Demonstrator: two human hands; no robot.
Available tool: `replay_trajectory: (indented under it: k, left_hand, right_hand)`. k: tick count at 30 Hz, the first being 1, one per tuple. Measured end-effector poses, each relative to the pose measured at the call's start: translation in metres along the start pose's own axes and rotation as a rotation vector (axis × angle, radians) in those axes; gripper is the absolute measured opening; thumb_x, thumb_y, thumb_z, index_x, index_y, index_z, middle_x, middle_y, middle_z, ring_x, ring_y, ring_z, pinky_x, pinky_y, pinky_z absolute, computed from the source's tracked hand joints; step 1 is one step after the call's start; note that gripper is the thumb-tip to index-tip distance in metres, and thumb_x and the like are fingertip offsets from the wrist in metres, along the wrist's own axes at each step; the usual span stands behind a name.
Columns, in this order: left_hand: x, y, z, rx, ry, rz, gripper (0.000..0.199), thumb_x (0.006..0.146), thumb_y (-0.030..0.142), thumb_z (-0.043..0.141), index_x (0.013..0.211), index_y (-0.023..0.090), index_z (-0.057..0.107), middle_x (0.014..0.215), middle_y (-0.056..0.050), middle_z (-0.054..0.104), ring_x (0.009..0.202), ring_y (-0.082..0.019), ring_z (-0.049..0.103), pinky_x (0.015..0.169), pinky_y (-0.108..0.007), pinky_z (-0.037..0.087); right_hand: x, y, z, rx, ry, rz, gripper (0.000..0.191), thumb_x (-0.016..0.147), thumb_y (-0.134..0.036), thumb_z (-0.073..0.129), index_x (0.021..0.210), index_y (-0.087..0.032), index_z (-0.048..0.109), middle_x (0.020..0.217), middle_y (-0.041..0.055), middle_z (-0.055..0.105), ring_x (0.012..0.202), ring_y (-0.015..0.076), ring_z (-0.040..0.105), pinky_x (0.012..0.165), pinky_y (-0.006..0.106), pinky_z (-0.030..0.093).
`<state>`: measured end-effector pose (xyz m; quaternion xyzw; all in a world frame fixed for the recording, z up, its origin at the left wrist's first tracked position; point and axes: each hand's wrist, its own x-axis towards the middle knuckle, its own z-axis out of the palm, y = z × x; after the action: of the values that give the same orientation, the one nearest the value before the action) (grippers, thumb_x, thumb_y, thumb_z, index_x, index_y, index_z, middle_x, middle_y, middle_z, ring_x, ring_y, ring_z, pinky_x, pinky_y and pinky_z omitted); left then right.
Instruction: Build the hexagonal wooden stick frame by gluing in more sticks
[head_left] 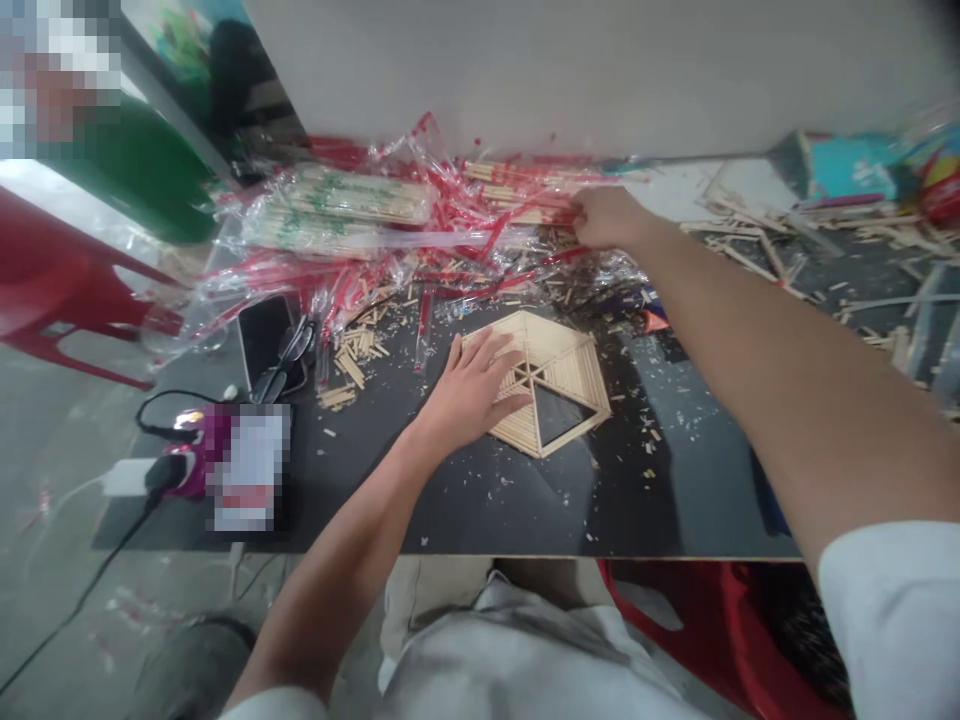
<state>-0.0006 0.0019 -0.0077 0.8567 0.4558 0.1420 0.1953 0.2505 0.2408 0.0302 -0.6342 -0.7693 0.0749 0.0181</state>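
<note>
Back from the table edge [525, 550], left hand [478, 392] spreads on stick hexagon [564, 358]; right hand [609, 217] curls, grip unclear.

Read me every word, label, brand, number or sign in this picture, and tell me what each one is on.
None can be read.
Clear stick packets: green printing, too blurred to read.
Teal package: pale marks, too blurred to tell whether they are words.
Lit screen: pixelated, unreadable.
Hexagonal stick piece: no writing visible.
</note>
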Motion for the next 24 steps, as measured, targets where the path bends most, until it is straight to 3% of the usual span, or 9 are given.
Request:
replay_trajectory:
  k: [3, 7, 11, 15, 19, 24]
  left_hand:
    - [0.000, -0.002, 0.000, -0.029, 0.022, -0.029, 0.051, 0.103, 0.052, 0.065, 0.144, 0.022, 0.058, 0.168, -0.019, 0.048, 0.166, -0.040, 0.030, 0.134, -0.071, 0.024]
    - [0.000, -0.004, -0.001, -0.033, 0.033, -0.025, 0.053, 0.103, 0.052, 0.066, 0.143, 0.019, 0.060, 0.165, -0.021, 0.049, 0.165, -0.040, 0.032, 0.134, -0.069, 0.026]
    - [0.000, -0.006, 0.002, -0.030, 0.045, -0.017, 0.050, 0.104, 0.050, 0.065, 0.144, 0.021, 0.059, 0.165, -0.019, 0.049, 0.164, -0.038, 0.034, 0.134, -0.069, 0.026]
    - [0.000, -0.007, 0.004, -0.025, 0.055, -0.011, 0.048, 0.103, 0.050, 0.067, 0.142, 0.022, 0.063, 0.167, -0.019, 0.046, 0.163, -0.039, 0.036, 0.133, -0.072, 0.024]
    - [-0.001, -0.008, 0.002, -0.030, 0.054, -0.003, 0.047, 0.104, 0.051, 0.065, 0.142, 0.024, 0.063, 0.164, -0.018, 0.049, 0.163, -0.038, 0.035, 0.132, -0.072, 0.026]
    - [-0.001, -0.005, -0.001, -0.016, 0.031, -0.016, 0.048, 0.105, 0.051, 0.063, 0.144, 0.022, 0.063, 0.165, -0.018, 0.049, 0.163, -0.038, 0.035, 0.133, -0.071, 0.025]
  right_hand:
    - [0.000, 0.008, 0.001, -0.004, -0.027, 0.005, 0.041, 0.106, -0.014, 0.061, 0.142, 0.005, 0.066, 0.144, 0.0341, 0.065, 0.142, 0.0350, 0.058, 0.112, 0.040, 0.040]
    - [0.002, 0.013, 0.001, -0.027, -0.021, 0.056, 0.045, 0.106, -0.018, 0.063, 0.137, 0.015, 0.064, 0.146, 0.0428, 0.058, 0.153, 0.0417, 0.044, 0.117, 0.045, 0.034]
    - [0.001, 0.020, 0.000, -0.042, -0.047, 0.090, 0.055, 0.103, -0.025, 0.061, 0.129, 0.023, 0.063, 0.138, 0.0416, 0.062, 0.143, 0.0358, 0.057, 0.106, 0.036, 0.040]
    - [-0.004, 0.028, -0.004, -0.052, -0.056, 0.059, 0.056, 0.095, -0.025, 0.066, 0.129, 0.019, 0.066, 0.135, 0.0339, 0.068, 0.136, 0.0295, 0.063, 0.098, 0.032, 0.041]
    - [-0.013, 0.028, -0.014, -0.056, -0.055, 0.031, 0.041, 0.094, -0.021, 0.061, 0.106, 0.016, 0.074, 0.129, 0.0312, 0.071, 0.134, 0.0257, 0.064, 0.097, 0.033, 0.039]
    - [-0.025, 0.028, -0.040, -0.061, -0.032, 0.069, 0.055, 0.096, -0.043, 0.057, 0.074, 0.006, 0.070, 0.131, 0.0303, 0.071, 0.136, 0.0246, 0.063, 0.094, 0.034, 0.039]
